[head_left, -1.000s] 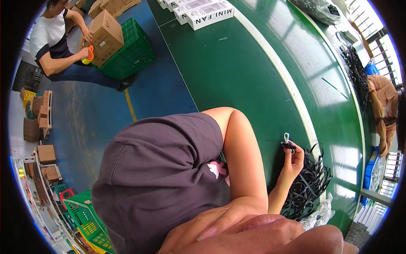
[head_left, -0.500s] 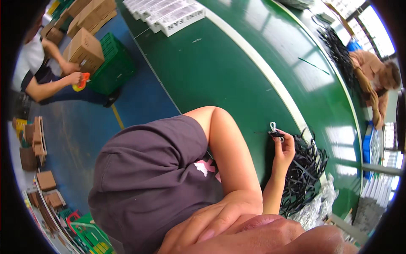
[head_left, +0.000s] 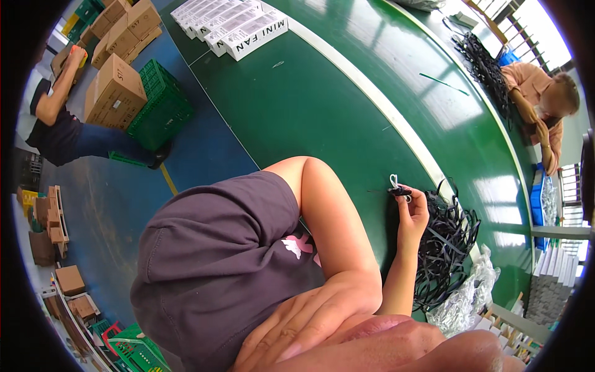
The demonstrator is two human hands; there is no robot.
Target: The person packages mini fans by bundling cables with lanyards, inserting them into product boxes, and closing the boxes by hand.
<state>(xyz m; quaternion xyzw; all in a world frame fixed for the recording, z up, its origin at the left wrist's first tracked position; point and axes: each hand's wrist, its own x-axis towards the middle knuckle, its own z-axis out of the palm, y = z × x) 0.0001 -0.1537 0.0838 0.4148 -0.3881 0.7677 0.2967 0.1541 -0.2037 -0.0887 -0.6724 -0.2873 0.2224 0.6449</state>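
My right hand (head_left: 412, 214) is raised at the near edge of a tangled pile of black straps (head_left: 441, 248). Thumb and fingertips pinch a small black strap with a white cord loop (head_left: 394, 181), which sticks up above the fingers. Partly hidden by the fingers, the rest of this piece cannot be made out. My left arm is bent with its elbow over the green tabletop (head_left: 322, 105). Folded back toward me at the lower edge, my left hand (head_left: 304, 319) holds nothing, its fingers stretched out and lying flat.
White boxes (head_left: 257, 37) line the far tabletop. Beside the strap pile lies a clear plastic bag (head_left: 462, 297). At left, a person holds an orange tool (head_left: 79, 54) near a carton (head_left: 116, 93) on a green crate (head_left: 162, 96). Another person (head_left: 534, 93) sits across by more black straps (head_left: 480, 62).
The person at left has lifted the orange tool up and away from the carton. My view has shifted slightly. My right hand keeps its pinch on the strap; my left hand has hardly moved.
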